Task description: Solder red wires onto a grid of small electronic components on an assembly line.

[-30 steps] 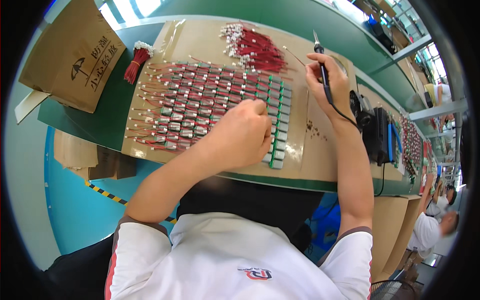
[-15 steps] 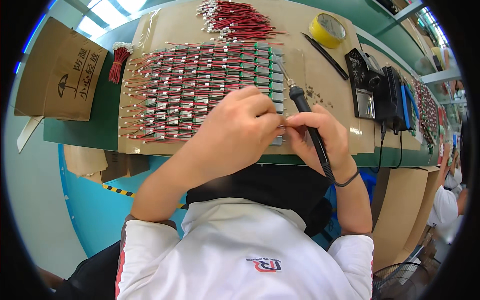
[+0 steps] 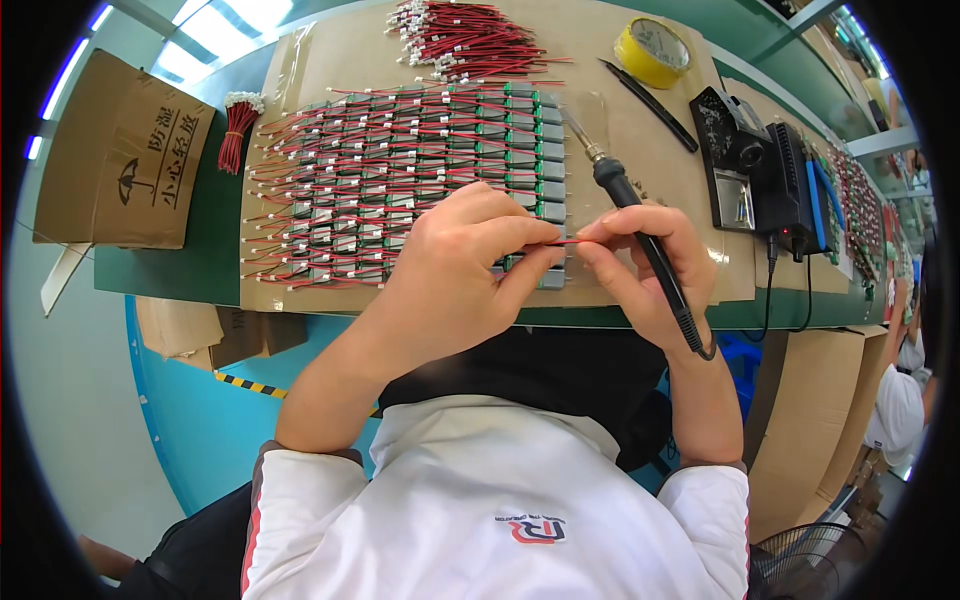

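Observation:
A short red wire (image 3: 568,242) is stretched between my two hands over the near right corner of a grid of small boards (image 3: 523,137). My left hand (image 3: 455,275) pinches one end between thumb and forefinger. At the other end, my right hand (image 3: 640,292) pinches the wire with its fingertips. The right hand also carries a black soldering iron (image 3: 612,180), its handle lying across the palm and its metal tip pointing up and left, away from the wire. The boards lie in rows with red and black wires and white connectors.
Loose red wires (image 3: 465,40) are heaped behind the grid; a tied bundle (image 3: 233,135) lies left, beside a cardboard box (image 3: 120,150). Yellow tape (image 3: 652,55), a black pen-like tool (image 3: 650,105) and a soldering station (image 3: 770,185) stand right. Another person (image 3: 893,410) is at far right.
My hands have drawn slightly apart, so the red wire now shows between them. The soldering iron has shifted slightly right and downward with my right hand.

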A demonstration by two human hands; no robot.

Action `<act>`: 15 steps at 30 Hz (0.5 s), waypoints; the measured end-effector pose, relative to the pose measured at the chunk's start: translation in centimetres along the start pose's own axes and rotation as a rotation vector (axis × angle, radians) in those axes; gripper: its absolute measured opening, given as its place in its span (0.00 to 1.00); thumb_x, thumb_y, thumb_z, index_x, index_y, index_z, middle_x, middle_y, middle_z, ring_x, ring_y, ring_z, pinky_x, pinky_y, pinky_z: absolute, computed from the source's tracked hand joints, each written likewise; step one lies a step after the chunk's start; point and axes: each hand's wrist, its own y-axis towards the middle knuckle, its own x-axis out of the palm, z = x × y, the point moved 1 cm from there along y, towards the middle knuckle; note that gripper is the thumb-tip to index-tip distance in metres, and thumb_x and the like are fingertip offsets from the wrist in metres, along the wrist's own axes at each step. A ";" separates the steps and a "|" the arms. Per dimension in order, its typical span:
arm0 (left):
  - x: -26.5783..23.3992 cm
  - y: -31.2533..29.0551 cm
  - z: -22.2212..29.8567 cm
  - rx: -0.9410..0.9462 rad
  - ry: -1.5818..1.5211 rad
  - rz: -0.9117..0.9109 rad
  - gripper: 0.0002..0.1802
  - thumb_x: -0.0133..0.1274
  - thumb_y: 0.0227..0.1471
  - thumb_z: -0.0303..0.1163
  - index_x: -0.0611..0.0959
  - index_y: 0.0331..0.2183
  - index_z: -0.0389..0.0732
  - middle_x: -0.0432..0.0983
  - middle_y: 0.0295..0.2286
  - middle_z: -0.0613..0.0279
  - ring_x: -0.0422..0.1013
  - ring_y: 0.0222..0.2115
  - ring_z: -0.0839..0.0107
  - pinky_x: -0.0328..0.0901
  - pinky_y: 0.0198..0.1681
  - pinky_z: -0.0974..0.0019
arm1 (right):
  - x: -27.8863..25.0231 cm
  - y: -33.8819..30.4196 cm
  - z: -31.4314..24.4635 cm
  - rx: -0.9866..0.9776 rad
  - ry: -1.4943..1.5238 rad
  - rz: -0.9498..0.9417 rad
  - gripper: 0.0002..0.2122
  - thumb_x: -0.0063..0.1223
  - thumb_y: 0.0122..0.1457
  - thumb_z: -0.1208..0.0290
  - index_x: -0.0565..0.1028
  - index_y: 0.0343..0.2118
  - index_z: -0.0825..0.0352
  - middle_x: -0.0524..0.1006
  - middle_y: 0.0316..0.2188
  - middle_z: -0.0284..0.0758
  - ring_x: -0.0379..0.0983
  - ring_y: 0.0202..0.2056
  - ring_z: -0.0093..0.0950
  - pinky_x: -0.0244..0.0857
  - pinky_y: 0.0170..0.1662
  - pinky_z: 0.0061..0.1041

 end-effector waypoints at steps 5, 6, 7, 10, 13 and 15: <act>-0.2 0.1 -0.3 0.014 -0.020 -0.027 0.07 0.69 0.50 0.20 0.92 0.35 0.36 0.83 0.27 0.58 0.76 0.27 0.67 0.70 0.29 0.66 | 0.5 0.2 -0.5 0.065 0.032 0.019 0.19 0.66 0.59 0.90 0.73 0.50 0.70 0.83 0.40 0.43 0.84 0.43 0.31 0.80 0.46 0.28; -0.3 0.2 -0.4 0.016 -0.035 -0.041 0.08 0.69 0.51 0.20 0.92 0.36 0.36 0.84 0.28 0.58 0.76 0.26 0.68 0.70 0.29 0.67 | 0.5 0.2 -0.6 0.108 0.058 0.047 0.18 0.66 0.59 0.90 0.73 0.50 0.70 0.84 0.40 0.43 0.85 0.42 0.30 0.81 0.45 0.28; -0.3 0.1 -0.3 0.017 -0.035 -0.041 0.08 0.69 0.51 0.20 0.92 0.36 0.36 0.84 0.28 0.58 0.76 0.26 0.68 0.70 0.29 0.67 | 0.6 0.2 -0.7 0.104 0.055 0.040 0.18 0.66 0.59 0.90 0.73 0.50 0.70 0.84 0.40 0.43 0.85 0.42 0.30 0.81 0.45 0.28; -0.4 -0.1 -0.1 -0.207 -0.125 -0.056 0.08 0.69 0.52 0.21 0.92 0.37 0.37 0.84 0.28 0.59 0.76 0.25 0.72 0.69 0.29 0.70 | 0.7 0.2 -0.7 0.158 0.082 0.061 0.17 0.66 0.59 0.90 0.73 0.49 0.70 0.84 0.39 0.44 0.85 0.41 0.30 0.81 0.45 0.27; -0.3 -0.1 -0.2 -0.236 -0.163 -0.035 0.06 0.69 0.53 0.23 0.91 0.36 0.37 0.84 0.27 0.60 0.75 0.24 0.76 0.68 0.27 0.71 | 0.5 0.3 -0.4 0.052 0.037 0.058 0.17 0.66 0.59 0.90 0.74 0.49 0.71 0.85 0.39 0.44 0.85 0.41 0.30 0.81 0.45 0.27; -0.4 -0.1 -0.5 -0.189 -0.098 -0.001 0.05 0.69 0.51 0.22 0.89 0.33 0.36 0.83 0.28 0.60 0.77 0.28 0.70 0.70 0.31 0.68 | -0.2 0.0 -0.4 0.007 -0.178 -0.036 0.17 0.64 0.65 0.82 0.75 0.55 0.75 0.85 0.40 0.45 0.86 0.40 0.31 0.81 0.46 0.29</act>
